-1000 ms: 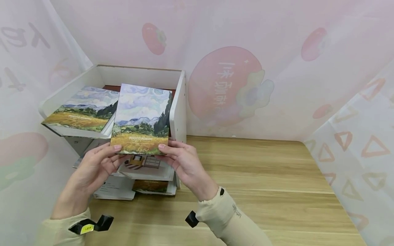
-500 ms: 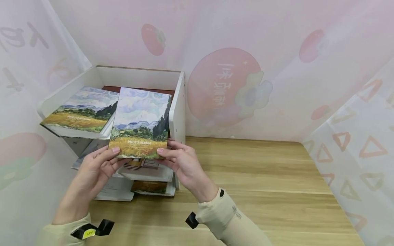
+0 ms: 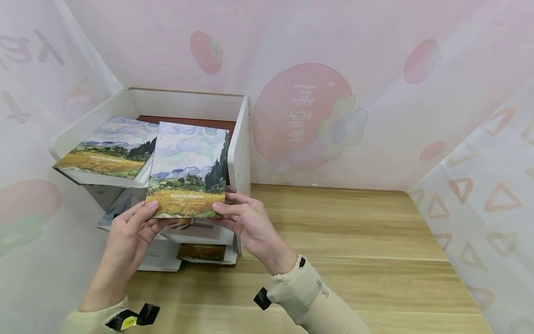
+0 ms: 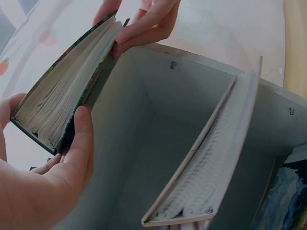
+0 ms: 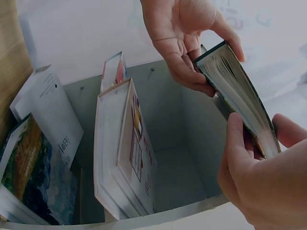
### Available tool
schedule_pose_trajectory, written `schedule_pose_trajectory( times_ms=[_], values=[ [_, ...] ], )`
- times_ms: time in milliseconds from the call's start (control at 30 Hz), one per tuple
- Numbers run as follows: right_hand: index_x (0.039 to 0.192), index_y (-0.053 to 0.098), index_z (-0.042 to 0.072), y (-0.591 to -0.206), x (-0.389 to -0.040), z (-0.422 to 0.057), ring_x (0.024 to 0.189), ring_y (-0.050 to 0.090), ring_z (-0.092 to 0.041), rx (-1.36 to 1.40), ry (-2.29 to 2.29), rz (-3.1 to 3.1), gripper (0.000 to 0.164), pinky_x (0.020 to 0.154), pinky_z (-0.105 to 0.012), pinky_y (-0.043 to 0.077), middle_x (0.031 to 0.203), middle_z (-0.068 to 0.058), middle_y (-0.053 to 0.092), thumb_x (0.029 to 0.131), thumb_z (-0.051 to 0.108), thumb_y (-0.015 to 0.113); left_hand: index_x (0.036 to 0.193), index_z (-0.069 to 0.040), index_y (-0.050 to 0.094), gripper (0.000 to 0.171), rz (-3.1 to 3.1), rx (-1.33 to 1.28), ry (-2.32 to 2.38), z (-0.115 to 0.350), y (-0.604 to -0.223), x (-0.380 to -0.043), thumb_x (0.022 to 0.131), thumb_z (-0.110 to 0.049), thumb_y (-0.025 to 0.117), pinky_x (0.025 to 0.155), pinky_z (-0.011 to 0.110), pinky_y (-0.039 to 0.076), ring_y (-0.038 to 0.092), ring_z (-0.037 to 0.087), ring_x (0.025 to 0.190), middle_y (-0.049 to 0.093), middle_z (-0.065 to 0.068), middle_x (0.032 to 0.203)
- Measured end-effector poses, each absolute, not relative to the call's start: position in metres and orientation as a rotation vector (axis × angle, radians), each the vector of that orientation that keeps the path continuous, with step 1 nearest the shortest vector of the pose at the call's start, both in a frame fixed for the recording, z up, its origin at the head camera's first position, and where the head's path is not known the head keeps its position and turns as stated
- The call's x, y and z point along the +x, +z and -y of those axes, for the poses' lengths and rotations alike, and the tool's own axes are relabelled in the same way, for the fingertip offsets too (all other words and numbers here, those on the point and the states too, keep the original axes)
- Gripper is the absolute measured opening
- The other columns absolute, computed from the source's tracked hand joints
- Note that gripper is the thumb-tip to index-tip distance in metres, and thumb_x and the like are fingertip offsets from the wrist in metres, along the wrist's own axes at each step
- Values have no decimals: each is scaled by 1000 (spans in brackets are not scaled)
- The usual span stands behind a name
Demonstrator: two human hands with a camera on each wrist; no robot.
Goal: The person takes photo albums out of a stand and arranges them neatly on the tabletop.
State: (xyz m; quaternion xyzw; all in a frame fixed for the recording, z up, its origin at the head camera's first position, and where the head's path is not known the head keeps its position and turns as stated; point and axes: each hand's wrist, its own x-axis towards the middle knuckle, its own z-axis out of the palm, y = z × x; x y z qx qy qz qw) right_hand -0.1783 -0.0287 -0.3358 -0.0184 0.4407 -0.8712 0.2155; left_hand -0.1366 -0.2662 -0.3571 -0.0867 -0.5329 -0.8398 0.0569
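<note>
Both hands hold a photo album whose cover shows a painted wheat field, dark trees and a swirling cloudy sky. My left hand pinches its lower left corner, thumb on the cover and fingers beneath. At the lower right corner my right hand grips it the same way. The album is raised at the front of the white shelf's top level, partly covering that level. A look-alike album lies there at the left. From the right wrist view, the held album's thick page edges show between the covers.
Lower down in the shelf, a book with a pale cover sticks out. Under it are another painted-cover album and a white book. A wooden tabletop extends to the right. Printed curtains enclose the back and sides.
The held album has come slightly down and toward me, uncovering more of the brown-red surface behind it. My left forearm has shifted a little to the right. Both grips are unchanged.
</note>
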Motion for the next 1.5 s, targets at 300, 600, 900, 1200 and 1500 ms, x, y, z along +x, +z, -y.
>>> schedule_pose_trajectory(
  times_ms=[300, 600, 900, 1200, 1500],
  values=[
    [134, 53, -10, -337, -176, 27, 93, 65, -22, -95, -2411, -1317, 51, 89, -35, 54, 120, -21, 55, 86, -11, 69, 125, 2, 62, 26, 1559, -286, -2506, 263, -363, -133, 103, -3, 49, 90, 31, 53, 63, 22, 109, 57, 16, 122],
    [131, 55, -12, -335, -175, 26, 93, 67, -23, -145, -2412, -1375, 50, 88, -33, 54, 115, -22, 60, 83, -16, 69, 125, 11, 58, 28, 1480, -382, -2458, 260, -372, -131, 104, 1, 42, 90, 31, 53, 64, 22, 105, 57, 20, 119],
    [129, 56, -13, -329, -173, 23, 95, 67, -24, -155, -2410, -1385, 49, 88, -33, 54, 116, -21, 61, 82, -17, 69, 129, 15, 54, 31, 1372, -478, -2502, 259, -375, -131, 104, 3, 37, 90, 32, 53, 63, 26, 108, 56, 23, 123],
    [124, 62, -10, -330, -174, 20, 100, 66, -23, -295, -2374, -1532, 44, 90, -32, 53, 113, -17, 66, 81, -13, 72, 132, 17, 49, 35, 1293, -650, -2528, 258, -379, -134, 105, 4, 30, 92, 35, 51, 63, 27, 110, 55, 22, 123],
    [118, 69, -2, -333, -177, 18, 106, 64, -22, -434, -2392, -1588, 38, 92, -32, 51, 109, -13, 70, 81, -11, 74, 131, 17, 50, 34, 1297, -657, -2490, 255, -377, -137, 106, 2, 32, 90, 34, 53, 64, 26, 107, 57, 21, 121]
  ],
)
